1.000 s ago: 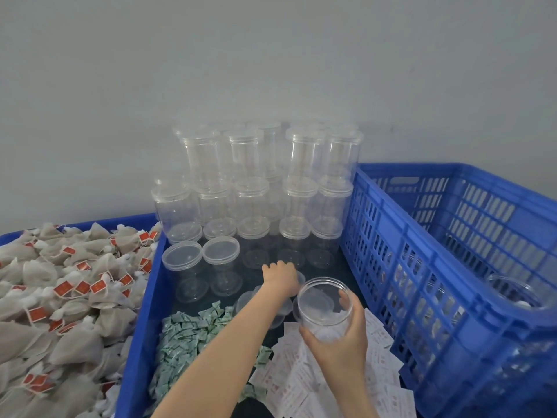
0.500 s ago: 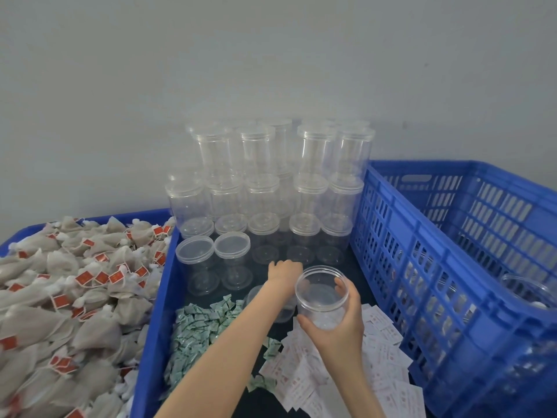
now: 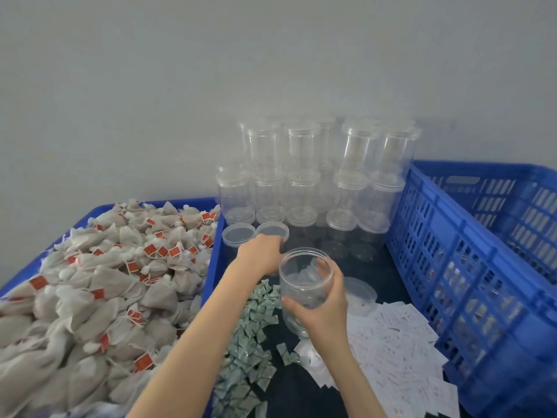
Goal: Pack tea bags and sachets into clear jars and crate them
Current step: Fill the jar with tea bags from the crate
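Since earlier frame, my left hand (image 3: 261,254) reached farther, fingers now over lidded jar (image 3: 272,232); grip hidden, cannot tell. Right hand (image 3: 324,309) wraps open jar (image 3: 304,289), lifted above green sachets (image 3: 250,342). Loose lid (image 3: 360,292) just right. Tea bags (image 3: 99,285) far left.

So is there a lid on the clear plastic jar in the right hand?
No, the clear plastic jar held by the right hand has an open, uncovered mouth.
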Motion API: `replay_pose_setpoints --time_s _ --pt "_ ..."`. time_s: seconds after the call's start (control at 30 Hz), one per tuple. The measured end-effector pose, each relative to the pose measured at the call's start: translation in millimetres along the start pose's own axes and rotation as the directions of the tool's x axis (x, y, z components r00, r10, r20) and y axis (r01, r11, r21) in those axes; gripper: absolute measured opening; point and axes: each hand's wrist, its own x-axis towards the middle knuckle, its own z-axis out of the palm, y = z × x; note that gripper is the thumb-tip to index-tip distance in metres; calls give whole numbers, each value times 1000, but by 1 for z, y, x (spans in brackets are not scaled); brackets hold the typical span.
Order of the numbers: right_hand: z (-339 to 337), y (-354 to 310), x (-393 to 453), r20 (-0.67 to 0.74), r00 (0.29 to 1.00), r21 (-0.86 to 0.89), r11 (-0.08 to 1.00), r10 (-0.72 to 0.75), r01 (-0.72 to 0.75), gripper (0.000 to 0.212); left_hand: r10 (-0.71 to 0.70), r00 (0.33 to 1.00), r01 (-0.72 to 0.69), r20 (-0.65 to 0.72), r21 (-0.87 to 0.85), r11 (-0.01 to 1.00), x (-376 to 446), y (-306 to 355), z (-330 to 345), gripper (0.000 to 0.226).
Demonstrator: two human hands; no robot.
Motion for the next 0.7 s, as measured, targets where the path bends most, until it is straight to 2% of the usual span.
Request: replay_pose_setpoints --time_s 0.1,0.2,0.27,0.33,0.4,0.5,0.7 --pt "15 -4 -4 44 999 23 1000 0 -1 88 -26 999 26 -31 -13 1000 -15 -26 -9 48" --pt "28 -7 -11 96 995 39 999 15 -19 87 -92 986 95 -138 18 995 -30 -62 -13 39" --pt "35 -8 -15 127 992 32 999 10 -15 90 -190 949 199 -251 13 980 -40 -88 -11 35" --pt "42 -10 -19 154 988 13 1000 1 -3 90 -302 885 331 -355 21 943 -48 -112 -8 36" --pt "49 -10 -22 186 982 -15 1000 -10 13 90 -413 851 462 -323 87 883 -55 -134 -4 38" --pt "59 -9 -26 220 975 -31 999 -9 16 93 -536 830 556 -156 149 818 -64 -156 5 42" --pt "71 -10 -33 280 960 -47 999 17 -4 96 -487 852 512 -194 111 852 -69 -173 9 29"
